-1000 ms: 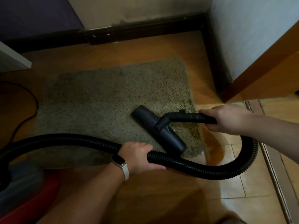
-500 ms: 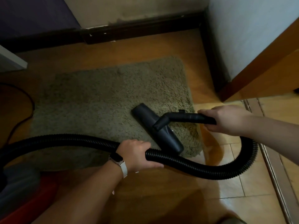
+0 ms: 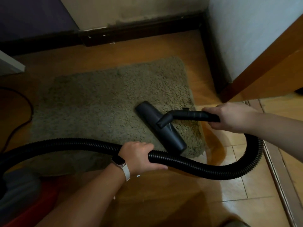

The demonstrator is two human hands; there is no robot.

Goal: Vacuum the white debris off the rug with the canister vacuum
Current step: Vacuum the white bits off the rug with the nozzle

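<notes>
Head view: a shaggy olive-green rug lies on a wooden floor, its far edge near the dark baseboard along the wall. The black floor nozzle of the vacuum rests flat on the right part of the rug, set diagonally, with its far end pointing left and its near end close to the rug's near right corner. A short rigid black wand rises from the nozzle's middle and runs right into the right hand, whose grip is clenched around the wand's end, just past the rug's right edge.

From that hand the ribbed black hose loops down and near, curves back left over the floor and crosses the near edge of the rug. The left hand has its grip wrapped around the hose there, just near of the nozzle's near end; a watch with a pale strap sits on that wrist. The hose continues left to the red and grey canister at the near left corner, partly out of frame and blurred. A thin dark cord curls on the floor left of the rug. One small white fleck lies on the floor beside the left wrist; whether any white debris remains in the rug pile I cannot tell.
</notes>
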